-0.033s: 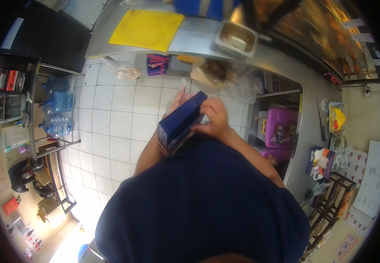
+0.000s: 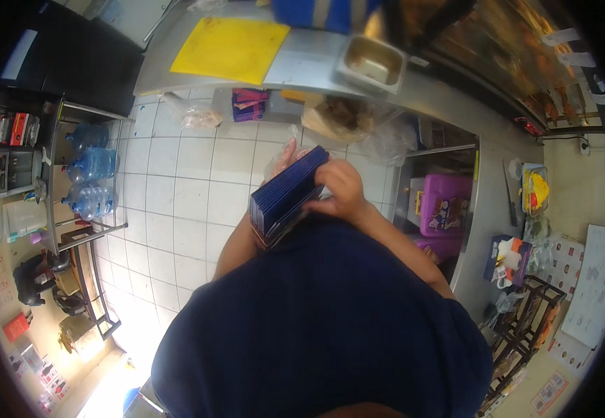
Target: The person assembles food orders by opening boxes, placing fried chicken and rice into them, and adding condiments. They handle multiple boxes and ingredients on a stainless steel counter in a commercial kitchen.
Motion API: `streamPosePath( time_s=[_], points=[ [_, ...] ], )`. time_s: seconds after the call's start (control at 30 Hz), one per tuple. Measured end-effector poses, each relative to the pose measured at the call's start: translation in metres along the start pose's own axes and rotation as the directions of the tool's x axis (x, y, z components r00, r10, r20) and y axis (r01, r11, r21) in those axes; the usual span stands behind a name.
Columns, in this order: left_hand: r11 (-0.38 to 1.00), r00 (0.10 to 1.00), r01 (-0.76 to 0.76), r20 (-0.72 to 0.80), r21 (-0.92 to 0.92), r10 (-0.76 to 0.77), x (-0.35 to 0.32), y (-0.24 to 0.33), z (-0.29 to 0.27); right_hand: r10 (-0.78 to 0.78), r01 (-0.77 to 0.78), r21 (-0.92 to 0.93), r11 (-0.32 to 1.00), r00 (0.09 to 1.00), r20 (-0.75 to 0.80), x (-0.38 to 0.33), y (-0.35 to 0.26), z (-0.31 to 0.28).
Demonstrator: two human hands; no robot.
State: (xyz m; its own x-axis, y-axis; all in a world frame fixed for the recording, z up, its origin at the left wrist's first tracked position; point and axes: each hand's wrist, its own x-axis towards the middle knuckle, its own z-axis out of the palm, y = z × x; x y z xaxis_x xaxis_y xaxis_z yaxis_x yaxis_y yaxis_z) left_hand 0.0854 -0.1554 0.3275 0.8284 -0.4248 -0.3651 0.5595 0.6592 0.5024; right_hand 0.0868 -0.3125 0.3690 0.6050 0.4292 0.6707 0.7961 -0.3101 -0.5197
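well, this dark blue stack [image 2: 290,189] of thin folded pieces sits between my hands: right hand [image 2: 343,189] pinches its far end, left hand [image 2: 284,159] mostly hidden behind, its grip i can't tell. should that pinch slacken, loose layers could slide onto the tiled floor [image 2: 192,202] below.

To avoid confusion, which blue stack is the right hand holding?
The dark, layered stack, held by the right hand; the pink-marked pile lies near the counter.

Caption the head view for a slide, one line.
Right hand touches a dark blue stack above a tiled floor, before a counter bearing a yellow board.
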Motion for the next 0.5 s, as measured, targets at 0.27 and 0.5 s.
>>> streamPosePath(
  time_s=[0.27, 0.5],
  points=[
    [0.954, 0.966, -0.169, 0.151, -0.249, 0.211, 0.079, -0.019, 0.055, -0.255, 0.23, -0.211, 0.95, 0.962, -0.095, 0.011, 0.069, -0.101],
    [0.834, 0.893, -0.355, 0.112, -0.423, 0.437, 0.12, -0.037, 0.044, 0.339, -0.655, -0.207, 0.727, 0.604, -0.721, 0.003, 0.168, -0.227]
  ],
)
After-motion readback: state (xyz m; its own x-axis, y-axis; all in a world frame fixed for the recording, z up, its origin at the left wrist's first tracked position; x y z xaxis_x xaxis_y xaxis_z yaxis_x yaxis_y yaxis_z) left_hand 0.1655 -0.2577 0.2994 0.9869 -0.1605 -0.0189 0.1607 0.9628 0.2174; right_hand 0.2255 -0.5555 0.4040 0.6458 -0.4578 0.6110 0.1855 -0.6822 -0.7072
